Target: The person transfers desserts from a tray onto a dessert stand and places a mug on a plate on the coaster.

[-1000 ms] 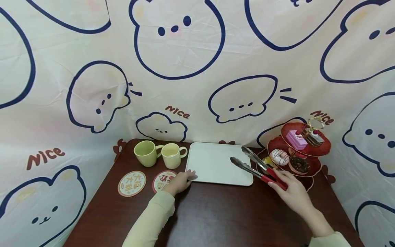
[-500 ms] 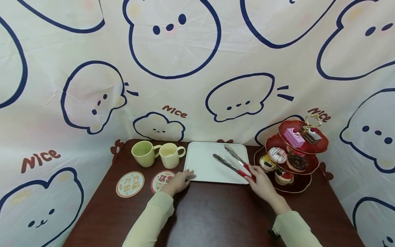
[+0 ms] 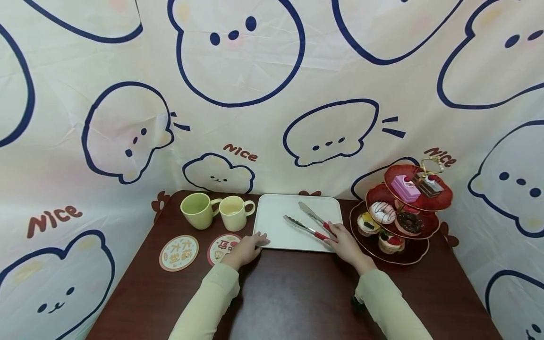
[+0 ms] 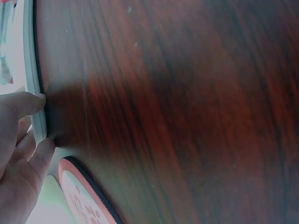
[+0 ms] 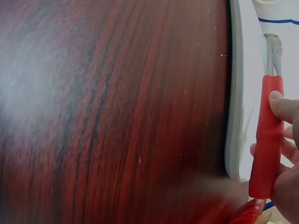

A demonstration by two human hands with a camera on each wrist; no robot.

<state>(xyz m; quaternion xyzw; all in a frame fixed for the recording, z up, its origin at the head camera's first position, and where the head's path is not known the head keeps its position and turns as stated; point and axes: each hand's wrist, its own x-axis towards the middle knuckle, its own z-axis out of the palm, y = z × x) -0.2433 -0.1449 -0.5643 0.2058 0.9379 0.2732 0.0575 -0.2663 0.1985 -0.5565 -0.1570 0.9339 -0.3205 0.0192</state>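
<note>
A white rectangular tray point(image 3: 276, 222) lies at the back of the table. My left hand point(image 3: 245, 250) holds its front left corner; in the left wrist view the thumb point(image 4: 28, 103) is on the rim and another finger is round the corner. My right hand point(image 3: 346, 244) grips the red handles of metal tongs point(image 3: 312, 233), over the tray's right side. The tongs' arms are spread and point to the back left, with nothing between the tips. In the right wrist view, the thumb presses along the red handle point(image 5: 268, 140).
A three-tier red stand point(image 3: 442, 200) with toy cakes and doughnuts stands right of the tray. Left of it are a green mug point(image 3: 198, 212) and a cream mug point(image 3: 233, 215). Two round coasters point(image 3: 179, 253) lie before the mugs. A printed cloth hangs behind the table.
My right hand has moved left with the tongs, from in front of the tiered stand to over the tray's right side. The left hand stays at the tray's corner.
</note>
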